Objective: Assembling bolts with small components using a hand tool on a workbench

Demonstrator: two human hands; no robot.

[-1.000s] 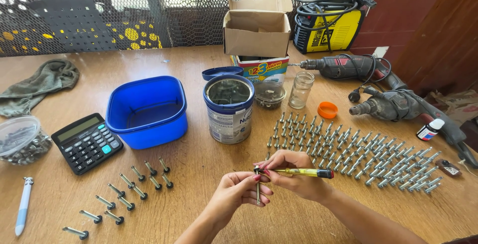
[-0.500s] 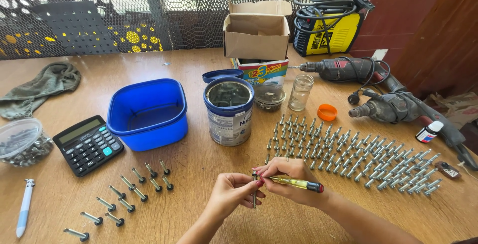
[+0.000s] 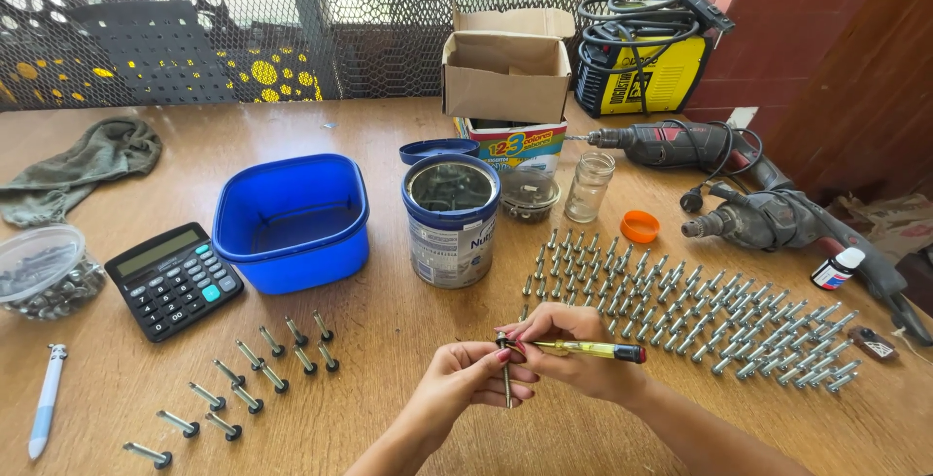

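My left hand (image 3: 465, 384) pinches a bolt (image 3: 506, 384) that points down, low in the middle of the wooden table (image 3: 389, 330). My right hand (image 3: 573, 345) grips a small screwdriver (image 3: 593, 349) with a yellow see-through handle, its tip against the bolt's head. Both hands meet just in front of a large field of anchor bolts (image 3: 700, 316) laid in rows to the right. Several darker bolts (image 3: 243, 379) lie in rows to the left of my hands.
A blue tub (image 3: 292, 223), a calculator (image 3: 175, 280), an open tin can (image 3: 451, 219), a glass jar (image 3: 589, 187) and an orange lid (image 3: 639, 226) stand behind. Two power drills (image 3: 739, 185) lie right; a cardboard box (image 3: 507, 73) and yellow welder (image 3: 646, 58) are at the back.
Both hands with the bolt and screwdriver have shifted slightly; the screwdriver stays on the bolt's head. Nothing else on the table has moved.
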